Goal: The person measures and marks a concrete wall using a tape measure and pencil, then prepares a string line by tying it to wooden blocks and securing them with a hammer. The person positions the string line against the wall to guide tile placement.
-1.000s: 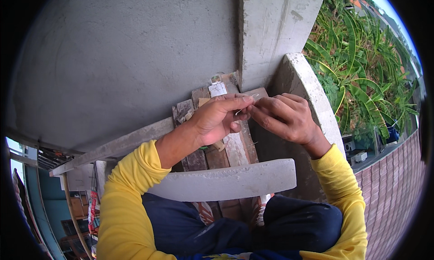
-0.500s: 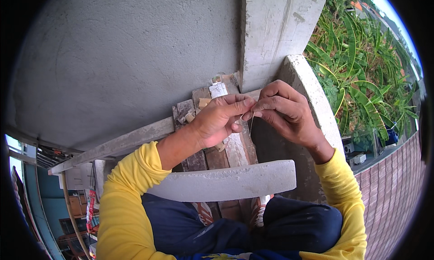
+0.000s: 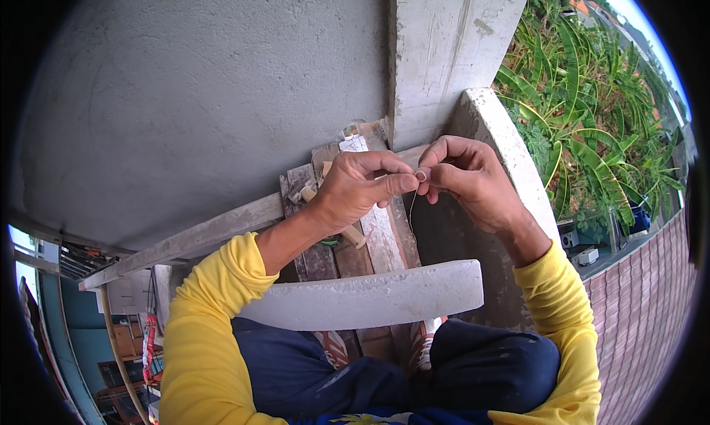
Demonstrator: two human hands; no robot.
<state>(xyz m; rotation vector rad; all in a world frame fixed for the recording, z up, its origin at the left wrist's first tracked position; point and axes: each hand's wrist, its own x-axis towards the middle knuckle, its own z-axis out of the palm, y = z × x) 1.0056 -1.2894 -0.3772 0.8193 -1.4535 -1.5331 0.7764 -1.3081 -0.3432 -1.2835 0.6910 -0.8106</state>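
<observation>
A thin, pale string [image 3: 412, 212] hangs from between my fingertips, with a small loop of it showing at the pinch. My left hand [image 3: 359, 188] is closed, its thumb and index finger pinching the string. Facing it, my right hand [image 3: 473, 179] also pinches the string, and the fingertips of both hands nearly touch. Whether the loop is knotted is too small to tell. Below my left hand, a pale wooden handle [image 3: 353, 237] lies on the planks, partly hidden by the hand and wrist.
Weathered wooden planks [image 3: 384, 244] lie under my hands. A concrete ledge [image 3: 384, 295] crosses in front of my knees. Beyond are a grey plastered wall [image 3: 222, 92] and a concrete column [image 3: 444, 48]. A curved parapet [image 3: 518, 144] stands right, with banana plants [image 3: 592, 144] and a tiled roof [image 3: 636, 321] outside.
Both hands have turned slightly and the fingertips have come together at a small loop in the string. More of the wooden handle shows beneath my left hand.
</observation>
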